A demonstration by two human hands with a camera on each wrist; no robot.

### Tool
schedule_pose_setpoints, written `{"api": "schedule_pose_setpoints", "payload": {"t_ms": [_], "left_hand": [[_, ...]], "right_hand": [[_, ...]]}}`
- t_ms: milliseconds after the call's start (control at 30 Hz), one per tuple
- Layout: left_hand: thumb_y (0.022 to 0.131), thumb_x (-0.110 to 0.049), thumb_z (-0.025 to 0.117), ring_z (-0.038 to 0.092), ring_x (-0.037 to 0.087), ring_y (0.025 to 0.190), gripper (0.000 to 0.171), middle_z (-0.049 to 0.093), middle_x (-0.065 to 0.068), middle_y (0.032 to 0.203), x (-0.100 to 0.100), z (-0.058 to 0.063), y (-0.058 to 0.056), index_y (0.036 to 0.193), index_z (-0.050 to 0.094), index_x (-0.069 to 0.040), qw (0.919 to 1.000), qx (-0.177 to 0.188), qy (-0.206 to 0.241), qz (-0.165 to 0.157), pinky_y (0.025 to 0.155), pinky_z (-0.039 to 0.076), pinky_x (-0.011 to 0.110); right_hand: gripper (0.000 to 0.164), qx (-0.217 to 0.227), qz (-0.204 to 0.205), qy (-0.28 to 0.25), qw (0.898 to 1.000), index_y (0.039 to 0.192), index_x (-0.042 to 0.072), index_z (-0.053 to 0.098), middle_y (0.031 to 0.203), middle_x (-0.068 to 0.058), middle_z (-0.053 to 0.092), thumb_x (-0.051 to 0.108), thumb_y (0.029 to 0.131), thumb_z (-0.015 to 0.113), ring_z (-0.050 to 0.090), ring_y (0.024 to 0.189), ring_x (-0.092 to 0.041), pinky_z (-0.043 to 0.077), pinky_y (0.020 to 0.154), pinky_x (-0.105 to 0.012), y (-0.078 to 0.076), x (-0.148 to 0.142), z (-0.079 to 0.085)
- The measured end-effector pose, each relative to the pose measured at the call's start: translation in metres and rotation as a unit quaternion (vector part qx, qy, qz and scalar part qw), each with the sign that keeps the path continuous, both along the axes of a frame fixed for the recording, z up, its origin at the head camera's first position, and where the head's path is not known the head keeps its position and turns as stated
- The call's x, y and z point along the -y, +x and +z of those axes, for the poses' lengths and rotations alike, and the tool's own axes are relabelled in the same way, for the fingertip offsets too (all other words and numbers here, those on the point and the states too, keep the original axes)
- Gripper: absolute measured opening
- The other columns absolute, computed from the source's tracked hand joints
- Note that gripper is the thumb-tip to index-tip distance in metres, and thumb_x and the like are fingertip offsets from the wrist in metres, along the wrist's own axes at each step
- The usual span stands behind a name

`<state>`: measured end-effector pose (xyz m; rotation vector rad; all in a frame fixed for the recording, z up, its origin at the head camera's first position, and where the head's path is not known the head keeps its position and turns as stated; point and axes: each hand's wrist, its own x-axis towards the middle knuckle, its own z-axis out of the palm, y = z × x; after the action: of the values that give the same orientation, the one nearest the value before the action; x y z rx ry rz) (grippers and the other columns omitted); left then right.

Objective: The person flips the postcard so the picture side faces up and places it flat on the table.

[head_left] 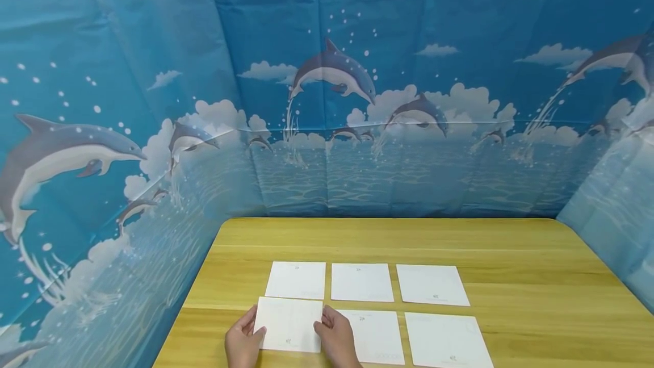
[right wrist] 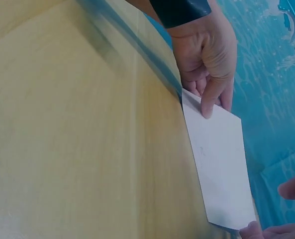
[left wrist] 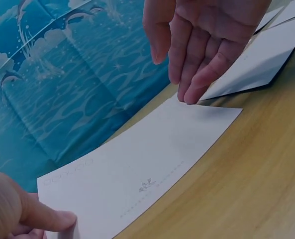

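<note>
A white postcard (head_left: 288, 322) with a row of small boxes and a small printed emblem is held slightly above the table, at the front left of the laid-out cards. My left hand (head_left: 243, 341) pinches its left edge, thumb on the upper face. At the right edge, my right hand (head_left: 337, 335) has its thumb over the card's margin. One finger of that hand stands apart from the card in the right wrist view. The left hand (right wrist: 207, 64) also shows there, gripping the far end.
Several similar white cards lie in two rows on the wooden table (head_left: 536, 277): three at the back, including the back-left card (head_left: 296, 280), and two at the front right, including the far-right card (head_left: 448, 339). A blue dolphin-print curtain (head_left: 409, 175) surrounds the table.
</note>
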<state>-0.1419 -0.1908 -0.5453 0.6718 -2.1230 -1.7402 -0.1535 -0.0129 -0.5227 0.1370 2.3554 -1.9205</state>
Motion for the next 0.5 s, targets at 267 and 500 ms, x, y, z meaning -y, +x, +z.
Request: {"api": "schedule_pose_setpoints", "payload": {"t_ms": [267, 500], "left_hand": [[0.074, 0.009, 0.067, 0.060, 0.033, 0.091, 0.038, 0.062, 0.026, 0.101, 0.008, 0.002, 0.003, 0.111, 0.057, 0.014, 0.9974, 0.027, -0.066, -0.008, 0.072, 0.050, 0.029], [0.077, 0.002, 0.068, 0.060, 0.031, 0.090, 0.036, 0.063, 0.025, 0.098, 0.015, 0.002, 0.004, 0.108, 0.059, 0.015, 0.9976, 0.033, -0.059, 0.013, 0.071, 0.049, 0.026]], "right_hand": [[0.044, -0.032, 0.007, -0.008, 0.999, 0.115, -0.023, 0.047, 0.109, -0.030, 0.057, 0.000, 0.079, 0.060, 0.056, 0.102, -0.037, 0.047, 0.082, -0.037, -0.001, -0.003, 0.003], [0.031, -0.070, 0.033, 0.012, 0.997, 0.102, -0.014, 0.062, 0.086, -0.010, 0.064, -0.006, 0.071, 0.061, 0.059, 0.076, -0.017, 0.049, 0.064, -0.023, -0.010, -0.009, 0.000]]}}
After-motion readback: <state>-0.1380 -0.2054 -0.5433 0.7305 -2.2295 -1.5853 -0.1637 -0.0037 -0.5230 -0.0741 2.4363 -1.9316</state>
